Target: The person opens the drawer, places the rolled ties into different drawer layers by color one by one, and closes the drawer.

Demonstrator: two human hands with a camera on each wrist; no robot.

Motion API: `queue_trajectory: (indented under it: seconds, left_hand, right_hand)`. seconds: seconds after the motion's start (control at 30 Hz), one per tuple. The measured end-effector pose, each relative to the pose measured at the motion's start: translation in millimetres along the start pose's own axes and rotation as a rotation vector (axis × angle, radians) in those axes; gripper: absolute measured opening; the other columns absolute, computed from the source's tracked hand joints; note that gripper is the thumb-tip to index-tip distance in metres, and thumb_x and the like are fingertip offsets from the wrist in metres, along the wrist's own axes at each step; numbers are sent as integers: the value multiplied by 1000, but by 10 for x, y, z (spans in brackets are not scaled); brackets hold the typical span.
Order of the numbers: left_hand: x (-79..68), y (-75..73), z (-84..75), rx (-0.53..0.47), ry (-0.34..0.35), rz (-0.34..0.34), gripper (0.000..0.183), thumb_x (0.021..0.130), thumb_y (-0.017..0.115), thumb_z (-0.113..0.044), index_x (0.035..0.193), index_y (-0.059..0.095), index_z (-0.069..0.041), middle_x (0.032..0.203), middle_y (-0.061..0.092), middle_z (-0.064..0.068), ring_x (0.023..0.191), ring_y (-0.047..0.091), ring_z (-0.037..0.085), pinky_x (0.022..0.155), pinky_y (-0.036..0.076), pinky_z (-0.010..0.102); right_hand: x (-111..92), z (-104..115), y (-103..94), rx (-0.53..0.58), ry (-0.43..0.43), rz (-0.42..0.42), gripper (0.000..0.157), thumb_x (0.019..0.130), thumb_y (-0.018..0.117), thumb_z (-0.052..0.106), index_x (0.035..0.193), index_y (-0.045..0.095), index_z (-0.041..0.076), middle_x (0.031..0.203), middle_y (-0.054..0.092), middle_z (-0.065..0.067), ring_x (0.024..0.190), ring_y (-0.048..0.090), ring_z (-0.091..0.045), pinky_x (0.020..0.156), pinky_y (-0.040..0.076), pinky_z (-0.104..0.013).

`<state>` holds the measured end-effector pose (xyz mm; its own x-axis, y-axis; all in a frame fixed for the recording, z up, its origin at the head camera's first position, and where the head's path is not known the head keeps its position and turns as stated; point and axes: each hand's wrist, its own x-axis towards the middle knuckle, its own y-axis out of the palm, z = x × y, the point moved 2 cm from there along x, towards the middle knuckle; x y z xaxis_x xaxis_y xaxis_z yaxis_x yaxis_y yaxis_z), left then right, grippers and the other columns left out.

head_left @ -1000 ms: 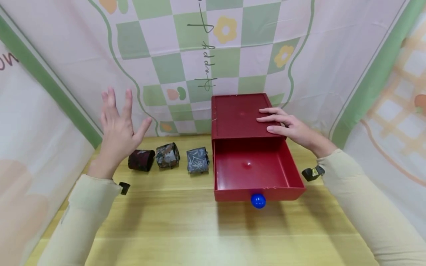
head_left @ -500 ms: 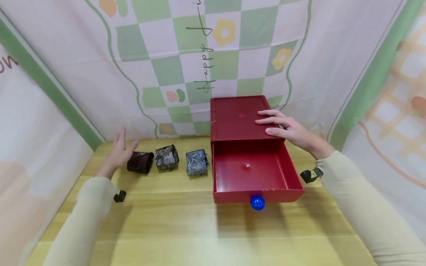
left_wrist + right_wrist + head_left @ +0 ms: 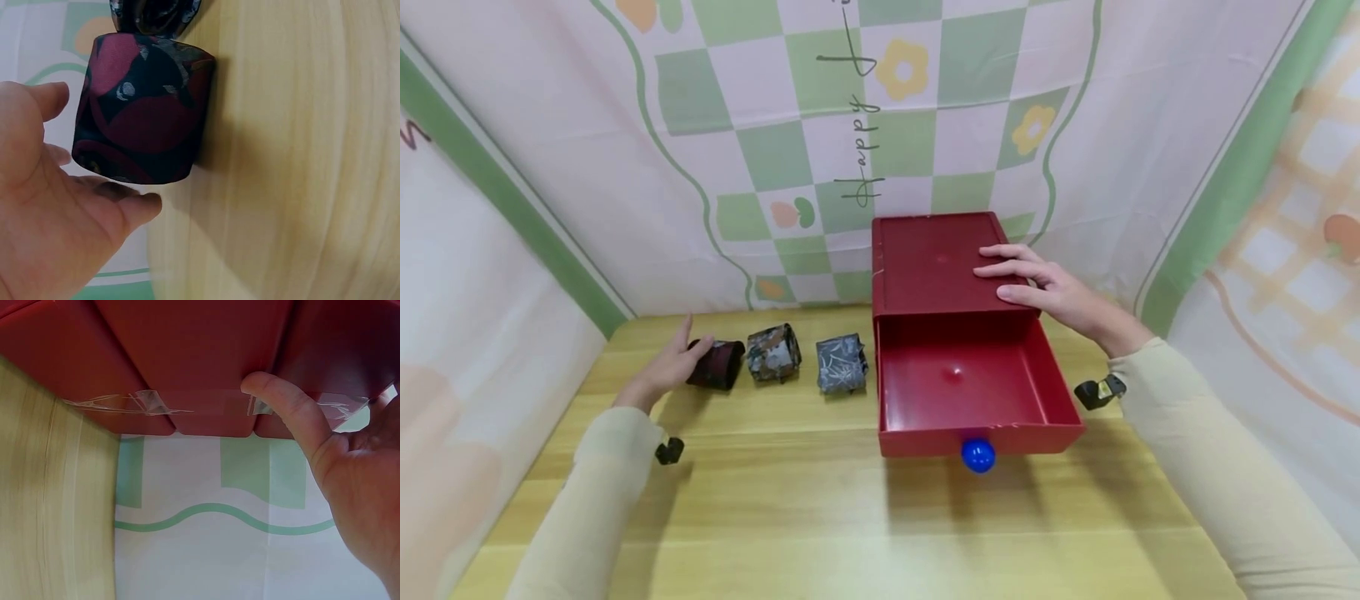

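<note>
Resting on the right part of the red box's (image 3: 932,258) top, the right hand (image 3: 1054,293) has its fingers stretched out flat, its grip loose around nothing. From its wrist view I see the thumb pressed along the box's right side, beside strips of clear tape (image 3: 152,402). The drawer (image 3: 917,443) is pulled out toward the near side, and a round blue knob (image 3: 978,456) sits on its front.

Over on the left, the left hand (image 3: 661,368) is at the left end of the dark red roll (image 3: 718,367). Its grip is spread, thumb and fingers apart and unclenched around that end; whether any of them touches the roll I can't tell. That roll lies on its side on the tabletop (image 3: 775,500), patterned in maroon and dark teal.

Just to its right lies a mottled roll (image 3: 772,353), its coiled end turned right. Farther right, between that one and the box, is a gray roll (image 3: 841,364) with white web-like lines. Both arms wear pale sleeves (image 3: 1202,450). On the far side hangs a green-and-white checked cloth (image 3: 835,125) with yellow flowers and the word "Happy" running sideways.
</note>
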<state>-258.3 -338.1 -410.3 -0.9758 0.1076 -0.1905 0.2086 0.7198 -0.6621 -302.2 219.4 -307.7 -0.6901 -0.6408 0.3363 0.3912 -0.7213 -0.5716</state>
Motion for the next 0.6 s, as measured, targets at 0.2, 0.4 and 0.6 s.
queue_trajectory:
  seconds: [0.2, 0.4, 0.6]
  left_hand:
    - [-7, 92, 51, -51, -81, 61, 83, 99, 27, -56, 143, -29, -16, 151, -29, 10, 138, -20, 38, 108, -5, 59]
    - [15, 272, 49, -71, -105, 105, 82, 101, 25, -50, 140, -33, -7, 148, -32, 18, 135, -23, 41, 108, -8, 57]
    - [14, 341, 97, -80, -76, 82, 80, 102, 24, -46, 140, -34, -6, 147, -31, 22, 135, -23, 42, 108, -8, 57]
  right_hand:
    - [6, 1, 10, -13, -6, -7, 35, 94, 56, 6, 129, 60, 9, 147, 34, -3, 136, 22, -19, 96, 31, -19]
    - [-17, -6, 9, -21, -7, -8, 35, 94, 56, 5, 129, 60, 8, 147, 35, -4, 136, 22, -19, 96, 31, -19]
    - [-15, -10, 13, -28, -13, -18, 35, 94, 56, 5, 128, 61, 9, 147, 35, -3, 136, 23, -19, 95, 32, -18]
